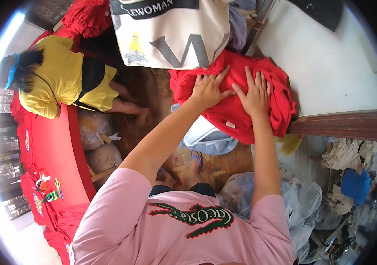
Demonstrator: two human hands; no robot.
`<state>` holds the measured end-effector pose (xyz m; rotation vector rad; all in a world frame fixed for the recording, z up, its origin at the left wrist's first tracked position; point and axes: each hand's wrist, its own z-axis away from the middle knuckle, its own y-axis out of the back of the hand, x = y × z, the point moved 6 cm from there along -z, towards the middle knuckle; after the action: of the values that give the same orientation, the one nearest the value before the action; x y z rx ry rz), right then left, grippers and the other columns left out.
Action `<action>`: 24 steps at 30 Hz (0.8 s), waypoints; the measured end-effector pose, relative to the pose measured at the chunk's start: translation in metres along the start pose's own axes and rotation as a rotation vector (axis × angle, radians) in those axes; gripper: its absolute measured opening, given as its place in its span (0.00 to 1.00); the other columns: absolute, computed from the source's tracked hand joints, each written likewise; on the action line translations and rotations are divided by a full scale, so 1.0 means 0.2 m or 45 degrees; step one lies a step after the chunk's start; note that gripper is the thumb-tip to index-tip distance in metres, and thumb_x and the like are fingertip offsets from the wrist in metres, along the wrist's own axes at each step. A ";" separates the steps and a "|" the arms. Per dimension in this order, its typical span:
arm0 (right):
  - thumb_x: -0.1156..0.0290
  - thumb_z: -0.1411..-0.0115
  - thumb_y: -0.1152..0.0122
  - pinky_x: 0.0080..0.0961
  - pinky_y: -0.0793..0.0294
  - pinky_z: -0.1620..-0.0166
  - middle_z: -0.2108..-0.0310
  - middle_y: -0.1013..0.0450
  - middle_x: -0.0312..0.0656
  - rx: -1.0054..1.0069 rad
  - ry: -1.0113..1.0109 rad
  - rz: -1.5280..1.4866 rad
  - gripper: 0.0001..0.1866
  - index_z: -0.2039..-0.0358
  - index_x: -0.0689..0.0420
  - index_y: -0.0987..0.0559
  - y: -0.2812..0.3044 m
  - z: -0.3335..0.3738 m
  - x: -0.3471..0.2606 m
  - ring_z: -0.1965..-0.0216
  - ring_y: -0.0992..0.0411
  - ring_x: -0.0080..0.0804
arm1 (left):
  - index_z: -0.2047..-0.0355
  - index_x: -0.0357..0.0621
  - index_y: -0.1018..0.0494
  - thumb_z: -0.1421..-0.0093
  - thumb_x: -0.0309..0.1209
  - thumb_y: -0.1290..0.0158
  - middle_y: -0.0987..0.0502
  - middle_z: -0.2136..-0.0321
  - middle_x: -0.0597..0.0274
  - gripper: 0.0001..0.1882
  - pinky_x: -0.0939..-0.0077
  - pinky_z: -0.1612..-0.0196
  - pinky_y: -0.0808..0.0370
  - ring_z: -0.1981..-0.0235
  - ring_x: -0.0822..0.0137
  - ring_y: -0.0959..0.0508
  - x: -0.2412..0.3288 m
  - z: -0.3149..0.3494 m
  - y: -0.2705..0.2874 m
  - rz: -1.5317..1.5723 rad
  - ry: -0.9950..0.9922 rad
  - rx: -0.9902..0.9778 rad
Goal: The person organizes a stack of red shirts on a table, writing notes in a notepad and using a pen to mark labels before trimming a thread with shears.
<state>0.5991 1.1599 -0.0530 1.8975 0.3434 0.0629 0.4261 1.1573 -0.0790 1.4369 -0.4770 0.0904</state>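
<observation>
A heap of red garments (281,99) lies in front of me, with a small white tag (230,125) showing on its near side. My left hand (209,92) rests palm down on the heap, fingers spread. Beside it my right hand (255,96) presses flat on the same red cloth, its fingers stretched away from me. Neither hand grips anything. Beneath the heap a white plastic piece (204,133) shows, with clear plastic around it; what it belongs to is mostly hidden. A large cream tote bag (170,42) with grey and black print stands just beyond the heap, close to my left fingertips.
At left, a person in a yellow shirt (51,70) bends over a red-covered table (71,150) holding yellow-handled scissors (57,183) and red garments. Stuffed sacks (102,159) sit under it. Plastic bags (301,194) fill the lower right. A white wall (325,66) bounds the right.
</observation>
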 end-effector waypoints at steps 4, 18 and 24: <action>0.42 0.35 0.41 0.52 0.35 0.38 0.41 0.28 0.55 -0.006 -0.099 -0.296 0.35 0.36 0.53 0.27 0.00 -0.20 0.08 0.39 0.32 0.53 | 0.23 0.60 0.50 0.52 0.81 0.50 0.28 0.39 0.39 0.64 0.44 0.27 0.52 0.35 0.44 0.31 -0.09 -0.11 0.00 0.110 0.140 0.205; 0.53 0.36 0.43 0.58 0.28 0.53 0.68 0.21 0.61 0.185 0.130 -0.079 0.24 0.72 0.65 0.17 -0.33 -0.44 0.19 0.62 0.24 0.62 | 0.46 0.56 0.20 0.32 0.49 0.49 0.17 0.53 0.52 0.20 0.52 0.49 0.21 0.51 0.48 0.18 -1.24 0.83 -0.24 0.030 0.496 -0.376; 0.56 0.33 0.39 0.42 0.30 0.38 0.47 0.22 0.61 0.239 -0.062 -0.337 0.26 0.46 0.67 0.20 -0.19 -0.19 0.48 0.44 0.26 0.57 | 0.45 0.50 0.22 0.33 0.47 0.47 0.17 0.52 0.52 0.22 0.54 0.45 0.23 0.50 0.47 0.19 -1.17 2.31 -0.16 0.489 0.841 -0.071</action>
<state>0.6759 1.2322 -0.0860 2.0181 0.5808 -0.1983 0.1054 0.7596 -0.1681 1.1587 -0.1963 0.8256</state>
